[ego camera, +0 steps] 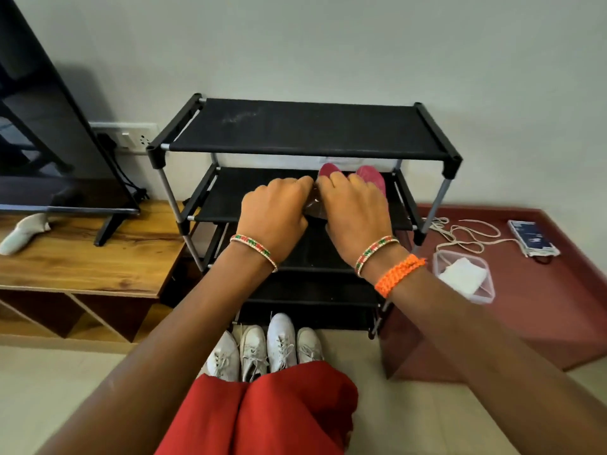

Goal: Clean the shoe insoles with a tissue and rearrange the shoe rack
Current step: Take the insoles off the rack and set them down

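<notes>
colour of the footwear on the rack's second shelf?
Pink-magenta insoles, showing past the right hand. Head view, the only one.

We see both hands reaching onto the second shelf of the black shoe rack (pixel 305 126). Our left hand (pixel 274 210) and right hand (pixel 356 213) sit side by side, fingers curled over a pair of pink shoes (pixel 369 177) whose far ends show beyond the knuckles. Four white sneakers (pixel 267 348) stand in a row on the floor before the rack. A clear container (pixel 463 277) holding white tissue sits right of the rack, near loose laces (pixel 466 234).
</notes>
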`<state>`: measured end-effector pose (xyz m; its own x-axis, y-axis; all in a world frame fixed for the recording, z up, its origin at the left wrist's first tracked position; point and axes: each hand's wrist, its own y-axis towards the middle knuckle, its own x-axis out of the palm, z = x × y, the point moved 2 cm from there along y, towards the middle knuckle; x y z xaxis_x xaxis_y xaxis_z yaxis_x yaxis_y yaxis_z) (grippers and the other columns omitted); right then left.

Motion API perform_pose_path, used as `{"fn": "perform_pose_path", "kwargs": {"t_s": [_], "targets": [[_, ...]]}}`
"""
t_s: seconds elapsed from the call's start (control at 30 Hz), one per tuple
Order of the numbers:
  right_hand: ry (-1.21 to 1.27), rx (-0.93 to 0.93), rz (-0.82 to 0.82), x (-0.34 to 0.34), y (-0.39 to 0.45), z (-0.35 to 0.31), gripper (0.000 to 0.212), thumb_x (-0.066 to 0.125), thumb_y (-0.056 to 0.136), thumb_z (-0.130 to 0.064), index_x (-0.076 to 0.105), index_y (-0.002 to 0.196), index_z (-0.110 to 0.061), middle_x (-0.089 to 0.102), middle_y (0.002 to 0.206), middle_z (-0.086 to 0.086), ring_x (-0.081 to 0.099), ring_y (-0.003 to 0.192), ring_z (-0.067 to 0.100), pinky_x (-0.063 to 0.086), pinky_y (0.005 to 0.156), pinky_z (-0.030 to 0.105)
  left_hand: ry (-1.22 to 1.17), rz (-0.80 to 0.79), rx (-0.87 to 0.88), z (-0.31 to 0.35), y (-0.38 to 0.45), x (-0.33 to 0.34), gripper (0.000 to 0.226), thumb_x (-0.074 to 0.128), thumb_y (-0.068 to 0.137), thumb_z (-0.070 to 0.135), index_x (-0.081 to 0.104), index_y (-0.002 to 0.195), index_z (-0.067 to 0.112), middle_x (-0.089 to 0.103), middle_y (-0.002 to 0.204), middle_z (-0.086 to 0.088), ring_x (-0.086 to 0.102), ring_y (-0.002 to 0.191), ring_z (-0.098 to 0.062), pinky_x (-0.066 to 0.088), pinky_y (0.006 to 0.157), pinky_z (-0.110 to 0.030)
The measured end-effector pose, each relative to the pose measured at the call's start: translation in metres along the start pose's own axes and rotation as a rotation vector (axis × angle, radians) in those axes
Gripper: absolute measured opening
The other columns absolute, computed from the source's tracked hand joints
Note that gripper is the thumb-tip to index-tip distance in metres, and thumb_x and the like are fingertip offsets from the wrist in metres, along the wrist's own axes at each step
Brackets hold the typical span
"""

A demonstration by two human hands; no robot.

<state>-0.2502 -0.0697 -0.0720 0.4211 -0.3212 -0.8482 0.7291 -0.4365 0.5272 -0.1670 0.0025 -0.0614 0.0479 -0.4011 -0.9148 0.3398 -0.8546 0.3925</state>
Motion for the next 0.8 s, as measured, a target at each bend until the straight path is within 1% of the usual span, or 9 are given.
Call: {"fn": "perform_pose_path", "kwargs": {"t_s": [0.13, 0.23, 0.3, 0.37, 0.43, 0.53, 0.6, 0.7, 0.8], "targets": [[-0.079, 0.030, 0.079, -0.027, -0.051, 0.017, 0.018, 0.069, 0.070, -0.004, 0.062, 0.085, -0.012, 0.062, 0.077, 0.007, 0.059, 0.071, 0.029, 0.040, 0.056, 0.033, -0.130, -0.035, 0.121, 0.037, -0.020, -0.011, 0.017, 0.046, 0.088, 0.017, 0.059, 0.099, 0.018, 0.057, 0.087, -0.006, 0.057, 0.084, -0.031, 0.037, 0.064, -0.034], [-0.120, 0.065, 0.034, -0.005, -0.095, 0.032, 0.021, 0.075, 0.061, -0.008, 0.061, 0.075, -0.016, 0.060, 0.070, 0.004, 0.060, 0.065, 0.029, 0.041, 0.050, 0.030, -0.314, -0.258, 0.236, 0.050, -0.028, 0.029, 0.014, 0.050, 0.086, 0.014, 0.063, 0.089, 0.014, 0.063, 0.087, -0.013, 0.058, 0.084, -0.035, 0.045, 0.070, -0.038], [-0.101, 0.096, -0.164, 0.029, -0.123, 0.039, 0.020, 0.070, 0.071, -0.010, 0.061, 0.088, -0.015, 0.062, 0.083, 0.005, 0.062, 0.078, 0.029, 0.046, 0.058, 0.034, -0.401, -0.466, 0.276, 0.058, -0.034, 0.085, 0.013, 0.054, 0.085, 0.009, 0.067, 0.085, 0.009, 0.068, 0.090, -0.015, 0.061, 0.087, -0.034, 0.047, 0.075, -0.037], [-0.050, 0.169, -0.474, 0.078, -0.150, 0.048, 0.022, 0.047, 0.090, -0.011, 0.054, 0.111, -0.014, 0.060, 0.108, 0.007, 0.058, 0.102, 0.030, 0.045, 0.075, 0.037, -0.406, -0.616, 0.263, 0.061, -0.045, 0.149, 0.016, 0.054, 0.085, 0.008, 0.069, 0.090, 0.008, 0.069, 0.096, -0.014, 0.063, 0.092, -0.033, 0.047, 0.079, -0.035], [-0.014, 0.216, -0.662, 0.127, -0.174, 0.059, 0.029, 0.035, 0.096, -0.013, 0.048, 0.121, -0.017, 0.058, 0.118, 0.005, 0.056, 0.109, 0.029, 0.045, 0.078, 0.036, -0.368, -0.723, 0.257, 0.060, -0.058, 0.208, 0.021, 0.052, 0.088, 0.013, 0.068, 0.102, 0.011, 0.068, 0.104, -0.012, 0.061, 0.099, -0.032, 0.047, 0.083, -0.037], [0.020, 0.240, -0.800, 0.201, -0.200, 0.075, 0.045, 0.036, 0.093, -0.004, 0.046, 0.131, -0.025, 0.061, 0.118, 0.005, 0.060, 0.107, 0.031, 0.049, 0.077, 0.036, -0.291, -0.816, 0.270, 0.048, -0.074, 0.284, 0.027, 0.050, 0.091, 0.023, 0.064, 0.114, 0.022, 0.065, 0.111, -0.011, 0.059, 0.104, -0.033, 0.046, 0.083, -0.036], [0.052, 0.252, -0.866, 0.238, -0.216, 0.078, 0.052, 0.037, 0.091, -0.001, 0.044, 0.136, -0.026, 0.062, 0.118, 0.006, 0.061, 0.106, 0.031, 0.050, 0.077, 0.036, -0.175, -0.851, 0.340, 0.041, -0.081, 0.320, 0.032, 0.044, 0.094, 0.031, 0.060, 0.120, 0.024, 0.063, 0.113, -0.011, 0.058, 0.107, -0.032, 0.045, 0.081, -0.035], [0.102, 0.303, -0.910, 0.290, -0.242, 0.080, 0.048, 0.035, 0.090, 0.000, 0.046, 0.133, -0.018, 0.059, 0.123, 0.008, 0.060, 0.106, 0.031, 0.049, 0.080, 0.037, -0.151, -0.830, 0.373, 0.038, -0.087, 0.366, 0.043, 0.032, 0.094, 0.033, 0.051, 0.131, 0.020, 0.062, 0.119, -0.011, 0.058, 0.107, -0.031, 0.045, 0.079, -0.036], [0.121, 0.367, -0.963, 0.330, -0.273, 0.085, 0.044, 0.035, 0.090, -0.001, 0.051, 0.128, -0.015, 0.060, 0.121, 0.010, 0.060, 0.104, 0.032, 0.049, 0.079, 0.036, -0.070, -0.835, 0.470, 0.049, -0.089, 0.402, 0.044, 0.029, 0.101, 0.029, 0.030, 0.144, 0.020, 0.056, 0.130, -0.009, 0.057, 0.111, -0.031, 0.045, 0.080, -0.036]]}}
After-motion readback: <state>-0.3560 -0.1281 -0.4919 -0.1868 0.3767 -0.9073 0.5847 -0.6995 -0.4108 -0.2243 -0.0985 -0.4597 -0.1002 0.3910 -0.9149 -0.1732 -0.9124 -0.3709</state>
